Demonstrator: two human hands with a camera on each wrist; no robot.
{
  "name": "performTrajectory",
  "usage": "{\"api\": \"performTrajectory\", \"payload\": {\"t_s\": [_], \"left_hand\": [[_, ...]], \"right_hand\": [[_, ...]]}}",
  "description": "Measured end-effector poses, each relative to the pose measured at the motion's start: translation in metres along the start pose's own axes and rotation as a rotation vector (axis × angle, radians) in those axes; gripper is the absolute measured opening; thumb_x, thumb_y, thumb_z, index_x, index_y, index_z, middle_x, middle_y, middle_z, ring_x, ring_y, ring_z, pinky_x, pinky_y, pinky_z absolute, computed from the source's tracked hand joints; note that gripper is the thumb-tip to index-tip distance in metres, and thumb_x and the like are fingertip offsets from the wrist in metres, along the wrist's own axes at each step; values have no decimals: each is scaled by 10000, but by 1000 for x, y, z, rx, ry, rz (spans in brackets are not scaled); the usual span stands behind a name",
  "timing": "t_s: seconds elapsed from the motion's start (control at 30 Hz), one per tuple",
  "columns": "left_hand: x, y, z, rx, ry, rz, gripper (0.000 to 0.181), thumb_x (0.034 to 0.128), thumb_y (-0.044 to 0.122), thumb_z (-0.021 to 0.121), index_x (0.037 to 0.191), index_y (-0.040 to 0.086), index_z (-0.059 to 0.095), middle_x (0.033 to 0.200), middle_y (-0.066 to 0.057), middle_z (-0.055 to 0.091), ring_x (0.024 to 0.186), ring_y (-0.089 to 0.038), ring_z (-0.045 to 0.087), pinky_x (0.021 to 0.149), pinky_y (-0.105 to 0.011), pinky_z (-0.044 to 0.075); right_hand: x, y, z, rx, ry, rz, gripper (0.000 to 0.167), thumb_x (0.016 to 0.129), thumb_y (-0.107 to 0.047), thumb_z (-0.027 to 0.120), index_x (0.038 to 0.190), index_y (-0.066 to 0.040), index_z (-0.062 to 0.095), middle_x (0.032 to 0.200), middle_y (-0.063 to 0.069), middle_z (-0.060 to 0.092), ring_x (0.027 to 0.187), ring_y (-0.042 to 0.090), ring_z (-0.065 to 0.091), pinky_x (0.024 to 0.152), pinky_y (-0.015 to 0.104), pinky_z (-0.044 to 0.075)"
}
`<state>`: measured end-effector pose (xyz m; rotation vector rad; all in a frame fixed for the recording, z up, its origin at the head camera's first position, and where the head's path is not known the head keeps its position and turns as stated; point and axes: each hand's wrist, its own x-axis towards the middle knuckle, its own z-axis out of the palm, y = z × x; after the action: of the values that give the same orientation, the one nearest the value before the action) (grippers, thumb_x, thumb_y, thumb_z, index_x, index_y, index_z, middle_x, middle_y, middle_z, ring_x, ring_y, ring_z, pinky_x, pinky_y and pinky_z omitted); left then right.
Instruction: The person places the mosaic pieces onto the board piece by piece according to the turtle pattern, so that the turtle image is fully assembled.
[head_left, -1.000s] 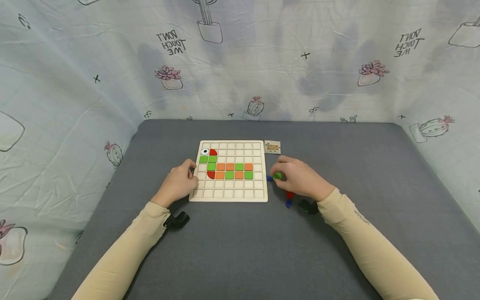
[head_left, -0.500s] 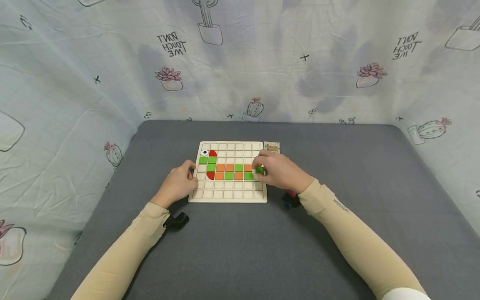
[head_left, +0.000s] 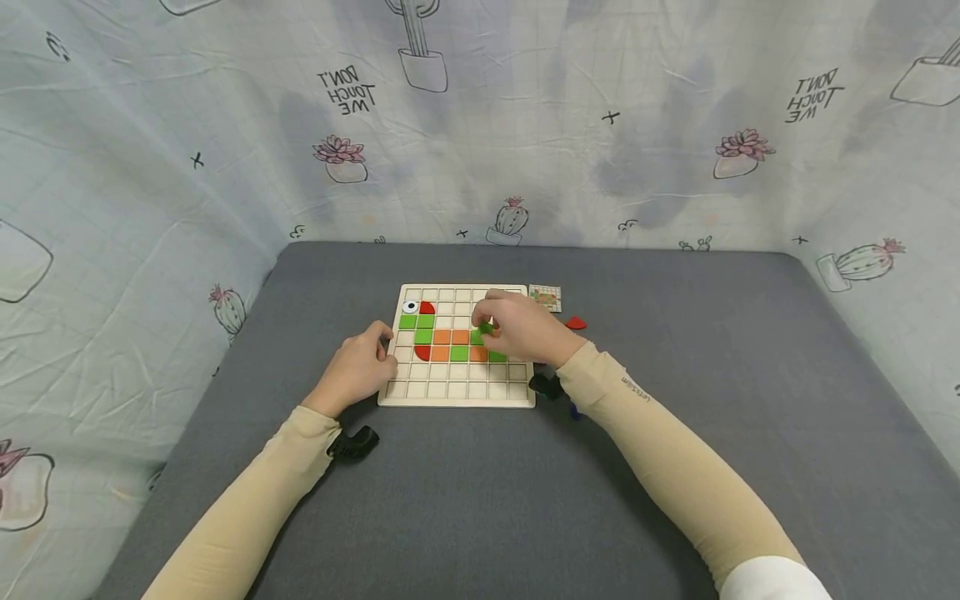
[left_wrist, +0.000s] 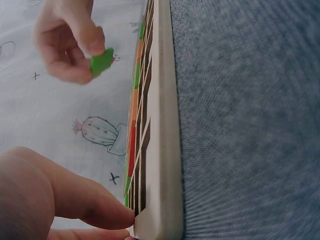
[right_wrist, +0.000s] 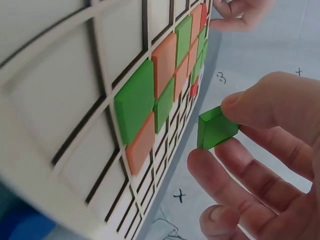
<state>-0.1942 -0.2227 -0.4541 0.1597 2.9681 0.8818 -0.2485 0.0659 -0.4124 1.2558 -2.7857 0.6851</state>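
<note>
A cream grid board [head_left: 457, 392] lies on the table, bearing green, orange and red tiles and an eye tile [head_left: 410, 307]. My left hand [head_left: 354, 367] holds the board by its left edge, fingertips at the rim in the left wrist view. Above the board, my right hand [head_left: 527, 327] pinches a green tile [right_wrist: 217, 129] between thumb and fingers. The tile is tilted and apart from the board in both wrist views. Below it in the head view, the right part of the tile rows is partly hidden by this hand.
A small picture card [head_left: 546, 297] lies at the board's upper right corner. A loose red piece [head_left: 576, 322] is right of the board, and a blue piece [head_left: 575, 412] shows beside the right sleeve. A patterned curtain [head_left: 555, 125] stands behind the grey table [head_left: 450, 492].
My right hand has carried the green tile leftward from the table beside the board to above its tile rows. The red piece right of the board has come into view. My left hand stays put.
</note>
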Motion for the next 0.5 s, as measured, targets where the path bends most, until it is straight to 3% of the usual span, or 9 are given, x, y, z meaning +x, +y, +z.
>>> {"api": "performTrajectory", "payload": {"t_s": [0.5], "left_hand": [[0,0,1,-2,4,2,404,936,106,538,1317,-29,552,812,-74,551,587,-179,459,556,-322,358]], "right_hand": [[39,10,21,60,-51,45,159,960,-80,684,1110,-58,733,1093,79,672,896,193,590,864,344,518]]}}
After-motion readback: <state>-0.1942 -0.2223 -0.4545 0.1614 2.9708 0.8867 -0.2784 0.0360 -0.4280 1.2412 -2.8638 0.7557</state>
